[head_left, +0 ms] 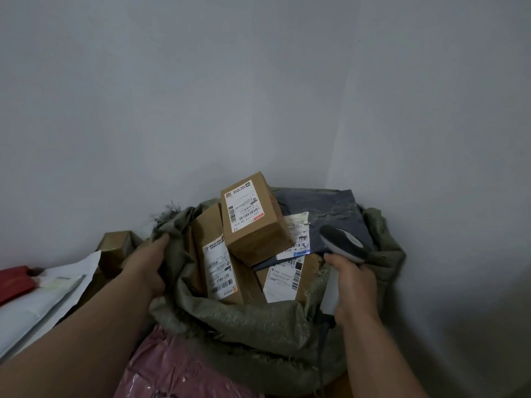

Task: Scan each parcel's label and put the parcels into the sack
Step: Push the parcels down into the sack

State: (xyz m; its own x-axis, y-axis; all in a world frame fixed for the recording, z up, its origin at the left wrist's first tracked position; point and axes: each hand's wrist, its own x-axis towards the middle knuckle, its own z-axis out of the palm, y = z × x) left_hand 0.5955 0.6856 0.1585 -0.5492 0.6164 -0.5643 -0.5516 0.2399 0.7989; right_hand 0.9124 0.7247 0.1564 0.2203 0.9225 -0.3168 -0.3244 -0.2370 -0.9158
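Observation:
A grey-green woven sack (253,326) stands open against the wall, filled with parcels. A small brown box (253,222) with a white label lies tilted on top. Under it stand a taller brown box (218,268), a dark grey mailer bag (330,214) and another labelled box (287,280). My left hand (149,262) grips the sack's left rim. My right hand (356,288) holds a grey and white barcode scanner (342,245) over the sack's right side, its head pointing at the labels, where a blue light spot shows.
A pink plastic mailer (178,369) lies in front of the sack. At the left lie white mailers (43,305), a red parcel (14,282) and a brown box (115,248). Bare grey walls meet in a corner behind the sack.

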